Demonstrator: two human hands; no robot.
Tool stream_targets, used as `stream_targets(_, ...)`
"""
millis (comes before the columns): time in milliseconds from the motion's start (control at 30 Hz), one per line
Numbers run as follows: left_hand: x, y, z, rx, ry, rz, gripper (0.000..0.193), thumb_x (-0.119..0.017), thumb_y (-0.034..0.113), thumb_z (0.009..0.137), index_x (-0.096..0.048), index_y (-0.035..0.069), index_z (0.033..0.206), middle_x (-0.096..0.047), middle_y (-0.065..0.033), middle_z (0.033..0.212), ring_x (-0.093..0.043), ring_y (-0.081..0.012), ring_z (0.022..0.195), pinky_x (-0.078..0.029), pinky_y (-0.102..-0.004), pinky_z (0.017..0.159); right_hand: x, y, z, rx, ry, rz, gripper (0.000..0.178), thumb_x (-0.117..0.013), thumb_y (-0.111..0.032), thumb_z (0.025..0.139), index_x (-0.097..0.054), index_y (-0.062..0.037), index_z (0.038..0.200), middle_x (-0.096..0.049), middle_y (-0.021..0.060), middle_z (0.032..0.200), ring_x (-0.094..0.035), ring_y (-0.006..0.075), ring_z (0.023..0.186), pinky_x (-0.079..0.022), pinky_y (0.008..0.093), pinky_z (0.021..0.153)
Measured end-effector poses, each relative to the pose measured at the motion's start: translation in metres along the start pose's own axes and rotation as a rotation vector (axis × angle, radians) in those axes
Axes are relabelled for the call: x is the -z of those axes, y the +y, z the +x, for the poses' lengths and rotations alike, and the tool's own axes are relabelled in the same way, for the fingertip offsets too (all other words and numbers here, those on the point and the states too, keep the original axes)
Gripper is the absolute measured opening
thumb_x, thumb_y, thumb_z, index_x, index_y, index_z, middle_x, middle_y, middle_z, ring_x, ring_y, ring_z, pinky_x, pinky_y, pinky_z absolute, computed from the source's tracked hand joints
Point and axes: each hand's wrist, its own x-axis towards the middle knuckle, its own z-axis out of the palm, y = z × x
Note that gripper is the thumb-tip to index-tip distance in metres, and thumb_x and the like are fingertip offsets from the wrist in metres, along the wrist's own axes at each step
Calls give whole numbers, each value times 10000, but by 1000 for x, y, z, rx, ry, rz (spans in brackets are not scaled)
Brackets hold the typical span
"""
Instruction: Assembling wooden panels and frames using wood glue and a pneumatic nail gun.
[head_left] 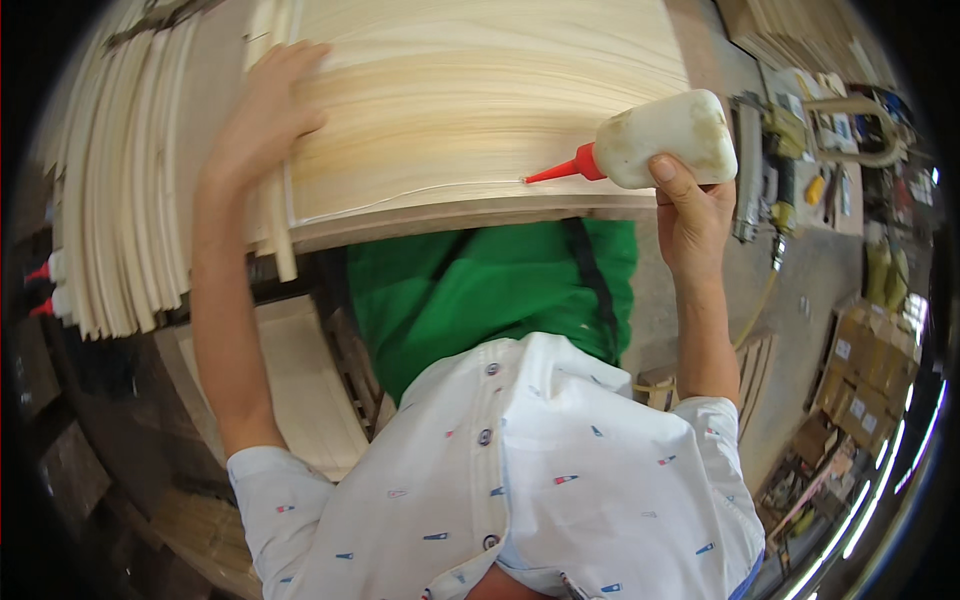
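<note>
Left of the pale wooden panel [450, 110], a row of thin wood strips [120, 180] lies on the tabletop [212, 75]. A narrower batten [278, 225] runs along the panel's left edge. Over that edge lies the left hand [262, 118], thumb and forefinger spread wide and reaching onto the panel; it looks to be steadying the work, though how hard it presses I cannot tell.

Along the panel's near edge, a thin whitish bead [400, 192] runs from its near left corner to the tip of a red nozzle [560, 168]. The step in hand appears to be laying glue down that edge, with the stretch to the right of the nozzle not yet coated.

Above the panel's near right corner, the right hand [695, 205] is closed around a cloudy white squeeze bottle [665, 138], tilted so the nozzle points left. The next move likely calls for an even squeeze and a steady draw toward the panel's right edge, keeping the tip close to the wood. Beyond the panel, farther right, lies an air nailer [785, 150].
</note>
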Motion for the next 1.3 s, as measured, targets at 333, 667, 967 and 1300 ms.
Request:
stream_targets(333, -4, -8, -1, 7, 26, 8, 709, -594, 100, 698, -468, 84, 1396, -384, -163, 1489, -229, -342, 1438, -160, -431, 1188, 97, -29, -11, 104, 207, -100, 458, -734, -3, 796, -555, -5, 1217, -643, 78, 1121, -617, 188, 1028, -479, 333, 918)
stream_targets(667, -6, 0, -1, 95, 44, 29, 746, -544, 45, 678, -449, 84, 1417, -367, -141, 1507, -212, -301, 1455, -141, -423, 1193, 160, -40, -10, 186, 366, -221, 452, -707, -59, 839, -518, 6, 1244, -620, 84, 1157, -614, 190, 1050, -497, 336, 908)
stream_targets(967, 2, 10, -9, 68, 6, 78, 708, -591, -17, 716, -458, 92, 1402, -377, -143, 1495, -242, -317, 1436, -168, -417, 1190, 176, -56, -1, 208, 421, 70, 509, -587, -267, 936, -415, -52, 1364, -578, 138, 1254, -589, 319, 1145, -510, 488, 933)
stream_targets(1300, 3, 31, -6, 146, 24, 8, 680, -664, -48, 714, -499, 90, 1359, -389, -117, 1489, -241, -301, 1434, -196, -414, 1184, 130, -122, 115, 92, 223, -747, 574, -703, -353, 822, -526, 5, 1234, -653, 154, 1051, -667, 280, 884, -545, 405, 728)
